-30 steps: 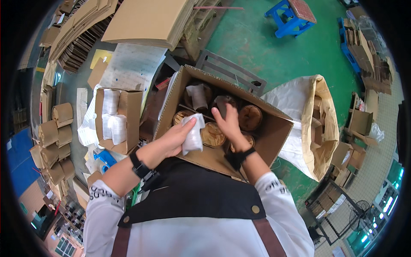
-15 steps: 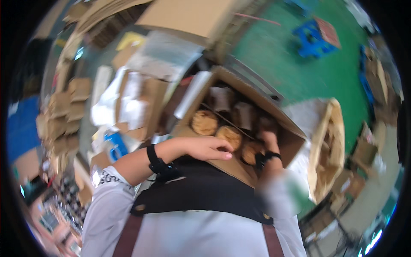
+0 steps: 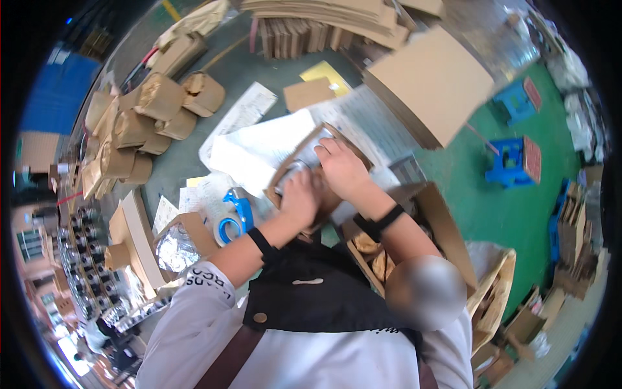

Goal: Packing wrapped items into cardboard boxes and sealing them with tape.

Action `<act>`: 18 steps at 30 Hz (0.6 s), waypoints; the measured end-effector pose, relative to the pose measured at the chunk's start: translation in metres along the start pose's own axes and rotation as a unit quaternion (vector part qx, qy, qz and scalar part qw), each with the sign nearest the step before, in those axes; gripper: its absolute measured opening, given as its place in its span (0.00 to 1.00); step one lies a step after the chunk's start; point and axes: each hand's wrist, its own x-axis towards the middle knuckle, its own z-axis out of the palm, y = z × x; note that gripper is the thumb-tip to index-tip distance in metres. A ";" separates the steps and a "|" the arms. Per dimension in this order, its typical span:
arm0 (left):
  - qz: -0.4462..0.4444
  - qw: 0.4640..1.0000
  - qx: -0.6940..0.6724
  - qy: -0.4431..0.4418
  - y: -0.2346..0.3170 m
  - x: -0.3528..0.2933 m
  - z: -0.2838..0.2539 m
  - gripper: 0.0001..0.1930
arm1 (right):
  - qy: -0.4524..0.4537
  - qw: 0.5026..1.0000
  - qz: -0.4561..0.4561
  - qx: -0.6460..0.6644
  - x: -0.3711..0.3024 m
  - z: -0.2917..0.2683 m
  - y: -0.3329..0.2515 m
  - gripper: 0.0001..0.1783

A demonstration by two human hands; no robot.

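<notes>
A small open cardboard box point(image 3: 280, 176) lies in front of me, with shiny silvery wrapping point(image 3: 298, 162) inside. My left hand point(image 3: 299, 196) reaches into its near left part, fingers bent and slightly blurred. Over the right side of the same box is my right hand point(image 3: 343, 170), fingers curled down onto the contents. Whatever either hand grips is hidden under the fingers. To the right, beneath my right forearm, stands a larger open carton point(image 3: 447, 227) holding brown paper-wrapped pieces point(image 3: 382, 264).
A blue tape dispenser point(image 3: 241, 211) lies left of the hands. White sheets point(image 3: 259, 146) spread beyond the box. Flat cardboard point(image 3: 434, 84) is stacked at the far right. Paper-wrapped bundles point(image 3: 159, 97) pile up at the left; blue stools point(image 3: 508, 161) stand on the green floor.
My right hand has come out of the large carton, and both hands have moved left to the small box. The view has swung left with them.
</notes>
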 end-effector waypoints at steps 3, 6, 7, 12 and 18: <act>0.026 0.997 -0.068 -0.038 0.011 -0.003 -0.017 0.07 | -0.117 0.949 -0.009 -0.293 0.034 0.054 0.038 0.17; -0.104 0.950 -0.294 -0.005 0.021 -0.005 -0.007 0.08 | -0.139 0.924 -0.008 -0.355 0.034 0.064 0.037 0.11; 0.045 0.981 -0.179 -0.058 0.018 -0.013 0.005 0.09 | -0.157 0.912 -0.010 -0.378 0.037 0.059 0.025 0.10; 0.061 0.994 -0.065 0.063 0.030 -0.013 0.031 0.12 | -0.175 0.857 -0.080 -0.478 0.039 0.052 0.031 0.11; -0.113 0.973 -0.182 -0.082 0.033 -0.010 0.025 0.12 | -0.277 0.890 0.046 -0.359 0.030 0.023 0.010 0.16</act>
